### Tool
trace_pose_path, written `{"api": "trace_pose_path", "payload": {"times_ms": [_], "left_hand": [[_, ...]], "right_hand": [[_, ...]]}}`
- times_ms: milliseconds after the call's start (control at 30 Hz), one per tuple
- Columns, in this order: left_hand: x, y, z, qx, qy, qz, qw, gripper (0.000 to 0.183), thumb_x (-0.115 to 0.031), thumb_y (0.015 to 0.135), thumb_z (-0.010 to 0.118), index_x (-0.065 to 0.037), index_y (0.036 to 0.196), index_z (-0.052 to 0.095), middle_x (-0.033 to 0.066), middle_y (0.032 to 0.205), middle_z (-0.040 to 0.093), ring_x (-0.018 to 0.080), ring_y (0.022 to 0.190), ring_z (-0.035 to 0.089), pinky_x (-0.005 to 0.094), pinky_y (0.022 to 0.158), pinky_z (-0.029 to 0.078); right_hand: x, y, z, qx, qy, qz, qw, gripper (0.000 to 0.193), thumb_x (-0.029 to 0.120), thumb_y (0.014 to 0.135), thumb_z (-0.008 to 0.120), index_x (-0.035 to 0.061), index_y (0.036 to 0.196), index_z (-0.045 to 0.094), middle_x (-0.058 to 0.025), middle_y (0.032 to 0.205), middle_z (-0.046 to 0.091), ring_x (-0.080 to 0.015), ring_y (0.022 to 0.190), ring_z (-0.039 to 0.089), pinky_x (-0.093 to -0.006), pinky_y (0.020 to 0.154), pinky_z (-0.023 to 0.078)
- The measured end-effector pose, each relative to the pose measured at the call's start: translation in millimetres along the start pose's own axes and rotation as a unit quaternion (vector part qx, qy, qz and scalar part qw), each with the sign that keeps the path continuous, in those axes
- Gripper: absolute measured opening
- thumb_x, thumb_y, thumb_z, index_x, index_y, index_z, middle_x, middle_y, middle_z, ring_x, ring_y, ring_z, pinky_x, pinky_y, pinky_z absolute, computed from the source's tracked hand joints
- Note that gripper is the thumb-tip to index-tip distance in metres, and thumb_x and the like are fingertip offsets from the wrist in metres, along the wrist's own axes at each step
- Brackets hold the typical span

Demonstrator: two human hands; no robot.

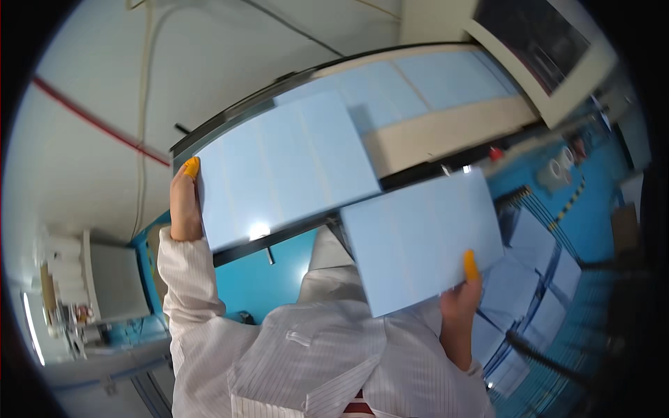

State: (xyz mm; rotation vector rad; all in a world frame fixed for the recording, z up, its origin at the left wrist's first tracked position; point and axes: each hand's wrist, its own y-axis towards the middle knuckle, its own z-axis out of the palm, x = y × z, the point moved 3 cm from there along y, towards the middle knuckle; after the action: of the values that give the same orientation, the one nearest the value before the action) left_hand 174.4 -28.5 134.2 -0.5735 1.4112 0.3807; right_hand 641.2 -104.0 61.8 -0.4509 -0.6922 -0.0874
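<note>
My left hand, with a yellow finger cot on its thumb, grips the left edge of a flat, light-blue rectangular panel. That panel is tilted over the near left end of a conveyor, and its face carries faint pale stripes. A second light-blue panel is held in front of my body by my right hand, whose yellow-covered thumb presses on its face near the lower right corner. The fingers of both hands are hidden behind the panels. In this view, the two panels' neighbouring corners come close together.
More light-blue sheets lie on the conveyor's beige belt, which runs toward a pale machine housing. A red button sits along its near edge. At my right stands a wire rack with several blue panels.
</note>
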Motion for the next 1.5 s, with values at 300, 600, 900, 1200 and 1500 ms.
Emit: {"api": "trace_pose_path", "payload": {"times_ms": [300, 600, 900, 1200, 1500], "left_hand": [[31.0, 73.0, -135.0, -0.146, 0.122, 0.031, 0.981, 0.03, -0.003, 0.082, 0.042, 0.006, 0.107, 0.056, 0.0032, 0.077, 0.054, 0.0114, 0.067, 0.05, 0.0216, 0.061, 0.04], [19.9, 71.3, -65.5, -0.073, 0.284, 0.159, 0.943, 0.039, -0.016, 0.083, 0.058, 0.006, 0.114, 0.054, 0.0129, 0.093, 0.06, 0.0154, 0.081, 0.054, 0.0228, 0.071, 0.042], [19.6, -14.1, -42.0, 0.066, 0.615, 0.331, 0.712, 0.083, -0.049, 0.068, 0.07, 0.007, 0.122, 0.043, 0.0306, 0.12, 0.045, 0.0424, 0.119, 0.037, 0.0443, 0.099, 0.03], [18.5, -2.9, -5.2, 0.071, 0.607, 0.369, 0.7, 0.078, -0.046, 0.07, 0.07, 0.007, 0.12, 0.044, 0.0318, 0.121, 0.043, 0.0434, 0.118, 0.037, 0.0461, 0.099, 0.03], [26.1, -2.2, 33.4, 0.087, 0.639, 0.355, 0.677, 0.072, -0.044, 0.076, 0.064, 0.004, 0.124, 0.04, 0.0316, 0.126, 0.038, 0.0431, 0.122, 0.033, 0.0462, 0.1, 0.029]], "right_hand": [[-7.3, 21.1, 7.2, 0.139, 0.041, 0.022, 0.989, 0.033, 0.014, 0.092, 0.045, -0.0018, 0.121, 0.044, -0.0125, 0.115, 0.054, -0.0221, 0.104, 0.054, -0.0359, 0.089, 0.045], [-9.3, 16.2, 4.5, 0.103, 0.042, 0.009, 0.994, 0.034, 0.013, 0.09, 0.044, -0.0019, 0.12, 0.044, -0.0151, 0.114, 0.055, -0.0254, 0.104, 0.055, -0.0392, 0.09, 0.045], [-13.0, 23.7, 15.9, 0.086, 0.031, 0.015, 0.996, 0.034, 0.012, 0.09, 0.044, -0.0032, 0.12, 0.044, -0.0164, 0.115, 0.054, -0.0264, 0.104, 0.055, -0.0412, 0.09, 0.045], [-19.5, 24.2, 26.6, 0.146, 0.057, 0.022, 0.987, 0.035, 0.009, 0.089, 0.043, -0.0042, 0.121, 0.042, -0.0175, 0.116, 0.053, -0.0269, 0.107, 0.053, -0.0413, 0.091, 0.044], [-23.3, 18.0, 22.7, 0.145, 0.064, 0.032, 0.987, 0.035, 0.007, 0.087, 0.044, -0.0014, 0.121, 0.044, -0.0143, 0.117, 0.053, -0.0246, 0.108, 0.052, -0.0399, 0.091, 0.044]]}}
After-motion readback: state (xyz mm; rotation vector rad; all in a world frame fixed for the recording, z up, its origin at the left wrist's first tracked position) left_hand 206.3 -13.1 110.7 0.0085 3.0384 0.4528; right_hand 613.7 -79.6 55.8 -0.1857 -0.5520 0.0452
